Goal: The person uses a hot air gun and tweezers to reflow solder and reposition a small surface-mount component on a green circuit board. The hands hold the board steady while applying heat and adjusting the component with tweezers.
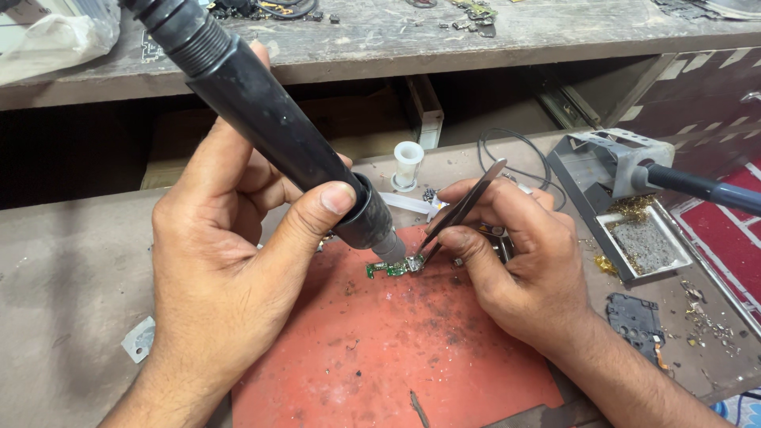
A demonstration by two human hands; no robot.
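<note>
My left hand grips a thick black hot-air wand that slants down from the upper left. Its metal nozzle hovers just over a small green circuit board. The board lies on a red-orange work mat. My right hand holds metal tweezers, their tips touching the right end of the green board.
A soldering-iron stand with a blue-handled iron and a tray of brass wool and sponge sits at the right. A small white cylinder, a black wire loop, a dark phone part and a cluttered shelf surround the mat.
</note>
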